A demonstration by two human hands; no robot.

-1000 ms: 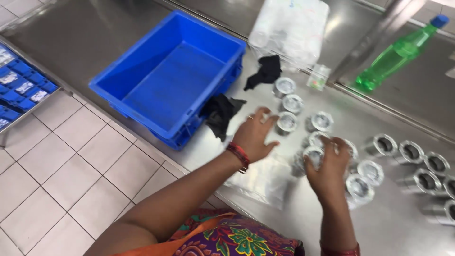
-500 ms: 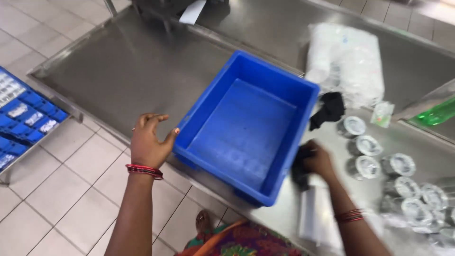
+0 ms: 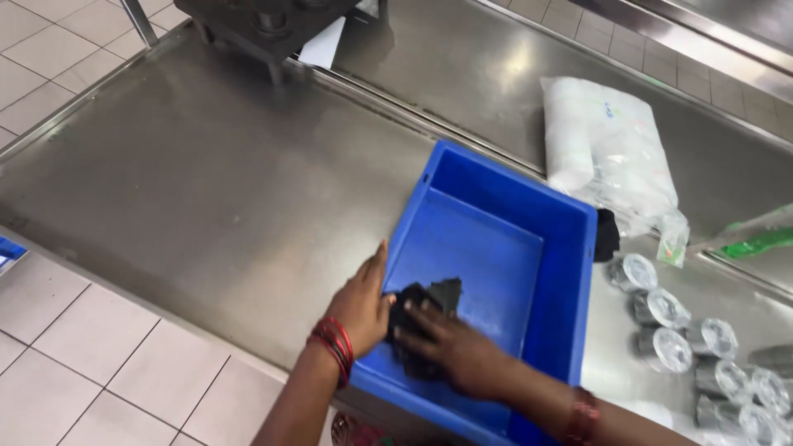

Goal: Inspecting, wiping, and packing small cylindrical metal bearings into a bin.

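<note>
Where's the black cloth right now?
In the head view, the black cloth lies inside the blue bin, at its near left corner, pressed under the right hand, with the left hand on the bin's left wall beside it.

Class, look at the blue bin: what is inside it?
Inside the blue bin lies a black cloth, pressed down by the right hand. The hand covers part of the cloth and the floor beneath it.

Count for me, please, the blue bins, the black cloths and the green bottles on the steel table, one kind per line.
Blue bin: 1
Black cloth: 2, one inside the bin, one beside it at its far right corner
Green bottle: 1
Total: 4
</note>
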